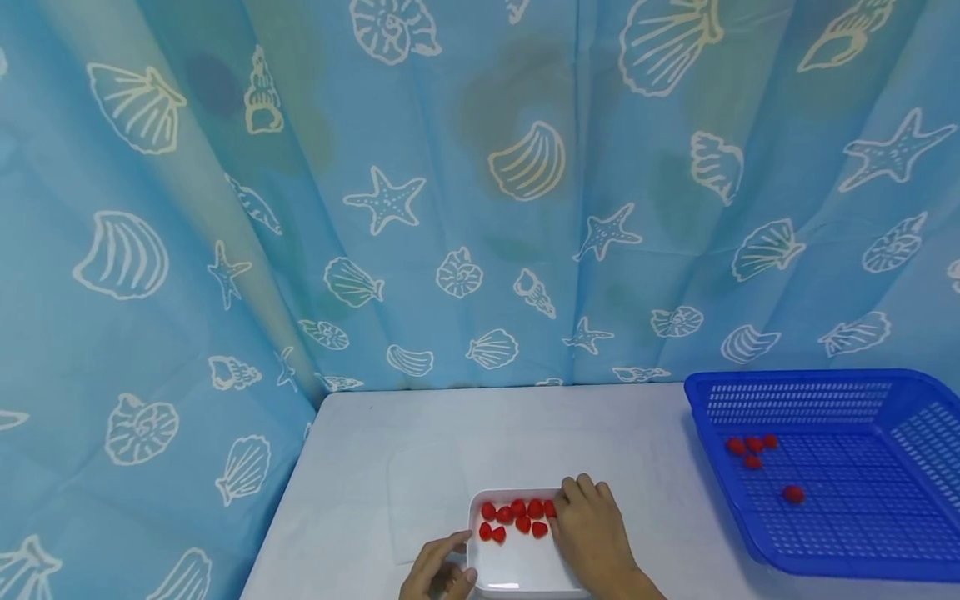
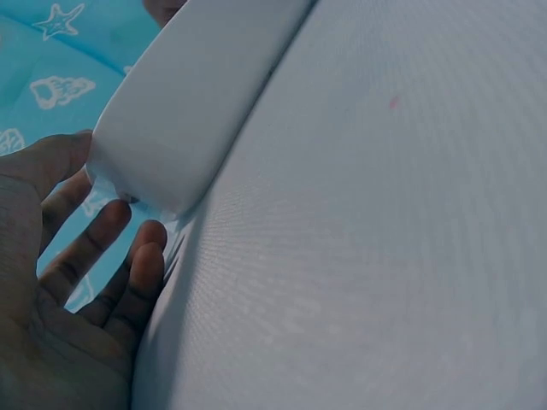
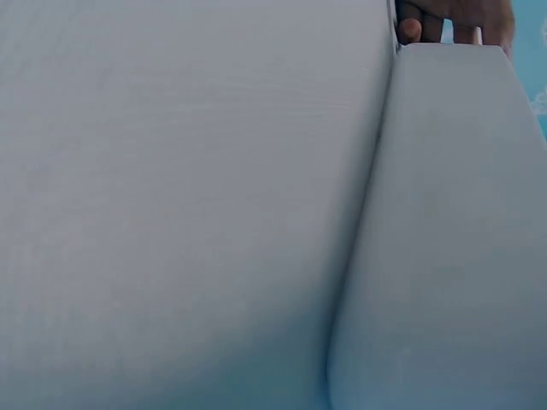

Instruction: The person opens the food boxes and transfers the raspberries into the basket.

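A big blue basket (image 1: 795, 377) is on the right, and a smaller white tray (image 1: 521, 565) sits between the hands. The left hand (image 1: 438, 568) has its fingers spread at the tray's side; I can't tell if the right hand (image 1: 592, 533), at the other side, pinches anything. Nine little red berries (image 1: 505, 515) show in the tray and five in the basket, so it looks part done, and I see no words.

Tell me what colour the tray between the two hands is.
White; the tray shows best in the head view.
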{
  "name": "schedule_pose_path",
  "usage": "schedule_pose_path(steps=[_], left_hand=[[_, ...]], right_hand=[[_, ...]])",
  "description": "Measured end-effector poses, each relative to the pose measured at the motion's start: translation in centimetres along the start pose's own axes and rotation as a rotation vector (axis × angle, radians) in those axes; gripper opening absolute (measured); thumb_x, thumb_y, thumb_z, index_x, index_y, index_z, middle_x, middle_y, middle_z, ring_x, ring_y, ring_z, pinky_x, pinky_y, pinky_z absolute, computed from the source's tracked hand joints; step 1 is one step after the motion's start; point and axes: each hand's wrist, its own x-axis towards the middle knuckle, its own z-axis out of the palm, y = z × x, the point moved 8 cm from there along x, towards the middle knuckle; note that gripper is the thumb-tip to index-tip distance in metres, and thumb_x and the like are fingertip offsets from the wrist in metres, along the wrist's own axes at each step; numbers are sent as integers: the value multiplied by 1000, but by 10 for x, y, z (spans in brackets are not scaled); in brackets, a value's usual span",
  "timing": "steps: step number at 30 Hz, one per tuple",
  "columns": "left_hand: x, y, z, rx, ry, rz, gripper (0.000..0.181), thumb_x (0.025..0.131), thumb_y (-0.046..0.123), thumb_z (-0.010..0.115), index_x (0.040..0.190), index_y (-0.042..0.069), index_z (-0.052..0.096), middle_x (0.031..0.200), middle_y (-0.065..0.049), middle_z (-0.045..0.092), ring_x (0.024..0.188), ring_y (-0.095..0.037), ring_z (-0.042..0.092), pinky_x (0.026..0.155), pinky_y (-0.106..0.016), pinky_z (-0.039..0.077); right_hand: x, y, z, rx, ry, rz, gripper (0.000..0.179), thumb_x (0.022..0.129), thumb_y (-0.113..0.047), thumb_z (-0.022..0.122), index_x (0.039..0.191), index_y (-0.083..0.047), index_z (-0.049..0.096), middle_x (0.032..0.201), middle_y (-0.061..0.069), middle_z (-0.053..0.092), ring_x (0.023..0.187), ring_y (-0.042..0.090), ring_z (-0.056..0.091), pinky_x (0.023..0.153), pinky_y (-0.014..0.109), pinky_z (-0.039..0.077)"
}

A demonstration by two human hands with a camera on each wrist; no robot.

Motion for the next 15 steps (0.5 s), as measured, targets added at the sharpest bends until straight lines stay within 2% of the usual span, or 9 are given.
schedule_pose_path(steps=[2,5,9,12,15], left_hand=[[2,-3,2,4,-1,2,49,77,56,63,119,32,56,107,6,48,78,-11,55,67,-21,47],[2,-2,3,8,-3,36,48,79,54,63,121,30,55,106,4,48,76,-8,54,66,-21,47],[2,-1,3,18,-6,78,48,81,51,61,122,26,55,107,1,48,75,-8,54,65,-21,47],[5,-8,4,40,-3,54,50,80,54,62,122,28,55,107,3,48,76,-10,54,65,-21,48],[8,-15,5,52,6,27,51,78,56,62,121,29,56,107,4,48,77,-9,54,66,-21,48]], right_hand=[[-1,3,-2,21,-9,16,29,71,-33,77,82,-7,71,77,-1,50,73,17,40,63,31,33],[-3,8,-9,61,-15,24,26,70,-33,76,81,-10,71,78,-2,49,74,16,40,64,31,33],[-6,17,-21,121,-39,46,27,70,-35,77,85,-14,73,79,-6,50,75,13,40,69,30,35],[-8,25,-31,183,-48,72,28,67,-36,79,87,-18,73,79,-11,49,76,10,40,72,29,37],[-10,34,-47,243,-10,63,25,66,-34,81,84,-20,73,79,-13,50,77,7,41,73,27,37]])
